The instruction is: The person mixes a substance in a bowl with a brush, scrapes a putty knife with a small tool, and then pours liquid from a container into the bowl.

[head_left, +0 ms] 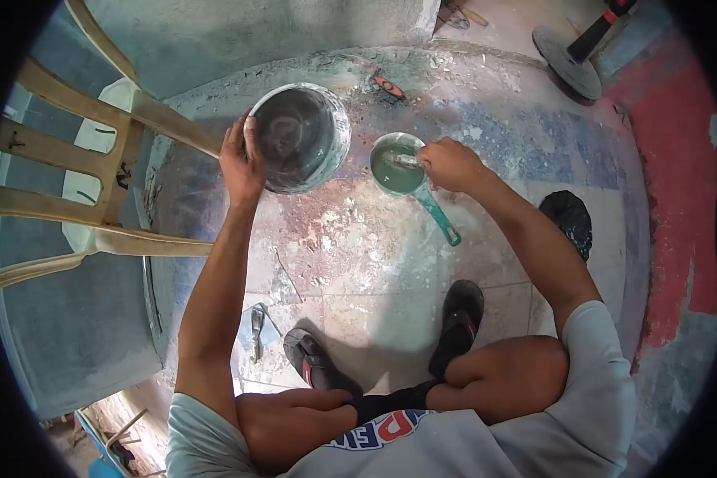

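Observation:
My left hand (243, 158) grips the left rim of a round bucket (338, 139), its fingers over the edge. Grey residue coats the bucket's inside, which tilts toward me. To the right, a green dipper (438, 217) with a long handle holds greyish-green liquid (390, 171). My right hand (452, 165) is closed at the dipper's right rim, on a small whitish tool (407, 161) that reaches over the liquid. What kind of tool it is cannot be made out.
A wooden chair (80, 163) lies at the left. On the dusty floor are a putty knife (256, 331), an orange-red tool (389, 88) and a black bag (567, 219). A round disc tool (567, 68) stands at the upper right, near a red wall (681, 183).

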`<state>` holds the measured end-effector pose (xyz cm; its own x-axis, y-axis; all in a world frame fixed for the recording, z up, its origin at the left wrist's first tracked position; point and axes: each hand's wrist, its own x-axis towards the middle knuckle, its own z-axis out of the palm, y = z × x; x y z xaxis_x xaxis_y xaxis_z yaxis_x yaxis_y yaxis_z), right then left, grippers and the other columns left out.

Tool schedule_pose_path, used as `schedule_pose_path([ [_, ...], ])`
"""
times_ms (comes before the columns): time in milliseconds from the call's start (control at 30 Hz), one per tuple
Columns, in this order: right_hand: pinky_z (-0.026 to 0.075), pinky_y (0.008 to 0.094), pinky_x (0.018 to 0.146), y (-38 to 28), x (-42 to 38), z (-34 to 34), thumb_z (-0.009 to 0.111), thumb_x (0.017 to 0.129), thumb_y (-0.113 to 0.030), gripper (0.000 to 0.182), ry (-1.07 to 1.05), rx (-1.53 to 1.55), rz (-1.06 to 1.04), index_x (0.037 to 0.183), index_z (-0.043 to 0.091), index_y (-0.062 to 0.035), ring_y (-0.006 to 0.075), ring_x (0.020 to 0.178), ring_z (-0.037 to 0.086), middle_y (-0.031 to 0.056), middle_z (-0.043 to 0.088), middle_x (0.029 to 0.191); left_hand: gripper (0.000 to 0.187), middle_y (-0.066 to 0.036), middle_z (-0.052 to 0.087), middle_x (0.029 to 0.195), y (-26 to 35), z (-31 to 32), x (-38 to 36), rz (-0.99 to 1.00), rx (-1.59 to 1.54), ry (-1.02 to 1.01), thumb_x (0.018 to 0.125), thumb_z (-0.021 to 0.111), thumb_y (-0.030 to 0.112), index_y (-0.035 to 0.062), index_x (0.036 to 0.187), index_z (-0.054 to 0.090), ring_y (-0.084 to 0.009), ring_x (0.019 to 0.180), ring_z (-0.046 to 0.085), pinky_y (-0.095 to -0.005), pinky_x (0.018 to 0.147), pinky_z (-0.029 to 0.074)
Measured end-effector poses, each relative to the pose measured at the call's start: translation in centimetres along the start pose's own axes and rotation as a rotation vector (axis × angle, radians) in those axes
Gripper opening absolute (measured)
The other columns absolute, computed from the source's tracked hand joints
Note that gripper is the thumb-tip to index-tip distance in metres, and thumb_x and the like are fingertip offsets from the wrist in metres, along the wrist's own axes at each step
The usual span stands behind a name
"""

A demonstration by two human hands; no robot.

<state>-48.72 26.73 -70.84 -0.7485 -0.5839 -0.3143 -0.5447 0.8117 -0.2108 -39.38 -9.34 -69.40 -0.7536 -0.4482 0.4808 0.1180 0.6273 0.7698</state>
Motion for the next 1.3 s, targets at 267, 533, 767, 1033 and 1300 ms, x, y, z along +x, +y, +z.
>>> schedule_pose_path([
  [267, 0.056, 0.0494, 0.089, -0.2, -1.2, -0.5, 0.061, 0.089, -0.012, 0.02, 0.058, -0.113, -0.082, 0.102, 0.077, -0.0141, 0.0394, 0.105, 0.07, 0.0171, 0.072, 0.112, 0.047, -0.017, 0.071, 0.119, -0.1, 1.8, 0.0, -0.166, -0.228, -0.046, 0.11, 0.055, 0.033, -0.0066, 0.134, 0.063, -0.0205, 0.11, 0.065, -0.033, 0.099, 0.049],
  [533, 0.055, 0.0515, 0.088, -0.1, -1.6, 0.6, 0.056, 0.093, -0.02, 0.021, 0.116, -0.09, -0.06, 0.097, 0.076, -0.0163, 0.0393, 0.102, 0.069, 0.0148, 0.072, 0.105, 0.056, -0.01, 0.07, 0.115, 2.0, 4.5, -0.5, -0.38, -0.394, -0.116, 0.11, 0.052, 0.044, -0.0068, 0.131, 0.064, -0.0161, 0.105, 0.06, -0.0302, 0.095, 0.047],
  [767, 0.055, 0.0521, 0.087, -1.2, -5.7, -3.4, 0.062, 0.088, -0.02, 0.026, 0.22, 0.01, -0.075, 0.109, 0.076, -0.0191, 0.041, 0.1, 0.068, 0.0167, 0.071, 0.1, 0.061, -0.023, 0.049, 0.154, 1.5, 7.0, -1.5, -0.142, -0.481, -0.253, 0.113, 0.043, 0.039, -0.0032, 0.157, 0.038, -0.0256, 0.143, 0.044, -0.0347, 0.119, 0.032],
  [1033, 0.055, 0.0528, 0.075, 0.1, -6.8, 1.1, 0.059, 0.097, -0.02, 0.027, 0.248, 0.085, 0.02, 0.119, 0.075, -0.0156, 0.0434, 0.08, 0.068, 0.0221, 0.071, 0.088, 0.055, -0.021, 0.052, 0.153, 4.4, 7.8, -1.4, 0.065, -0.37, -0.181, 0.113, 0.044, 0.035, 0.003, 0.157, 0.041, -0.027, 0.142, 0.048, -0.0359, 0.118, 0.035],
  [1300, 0.055, 0.0488, 0.069, 0.7, -8.8, 1.3, 0.066, 0.092, -0.016, 0.027, 0.446, 0.269, -0.035, 0.116, 0.076, -0.0086, 0.0411, 0.077, 0.069, 0.0198, 0.073, 0.09, 0.054, -0.021, 0.049, 0.156, 4.9, 7.8, -1.3, 0.093, -0.284, -0.209, 0.113, 0.042, 0.033, 0.0006, 0.156, 0.042, -0.0282, 0.146, 0.044, -0.037, 0.12, 0.031],
])
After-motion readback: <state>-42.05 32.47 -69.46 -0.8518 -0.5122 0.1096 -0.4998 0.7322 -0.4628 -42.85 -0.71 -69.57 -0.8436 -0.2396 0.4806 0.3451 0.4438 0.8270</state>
